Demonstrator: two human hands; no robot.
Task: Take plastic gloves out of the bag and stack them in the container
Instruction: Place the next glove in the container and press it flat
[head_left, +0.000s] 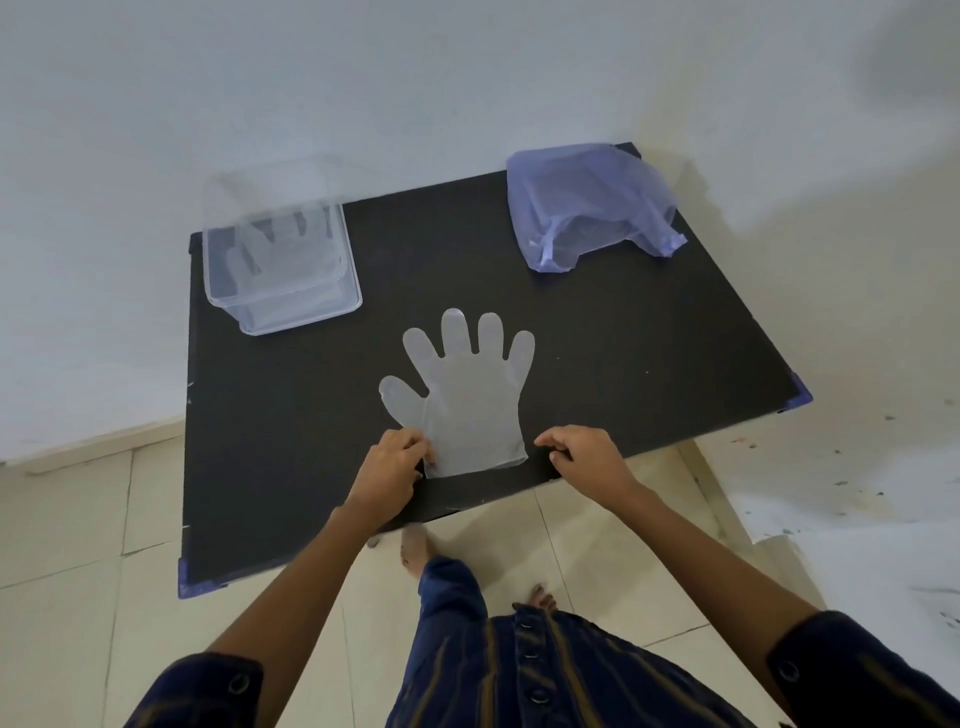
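A translucent plastic glove (465, 395) lies flat on the black table (649, 353), fingers pointing away from me. My left hand (392, 465) pinches the cuff's left corner. My right hand (584, 457) rests just right of the cuff, fingers curled, holding nothing and not touching the glove. A clear plastic container (283, 265) stands at the table's far left with at least one glove lying inside. A pale purple plastic bag (589, 205) sits at the far right, its contents hard to make out.
The table stands against a white wall, on a tiled floor. My bare feet (415, 551) show under the near edge. Paint-spattered floor lies to the right.
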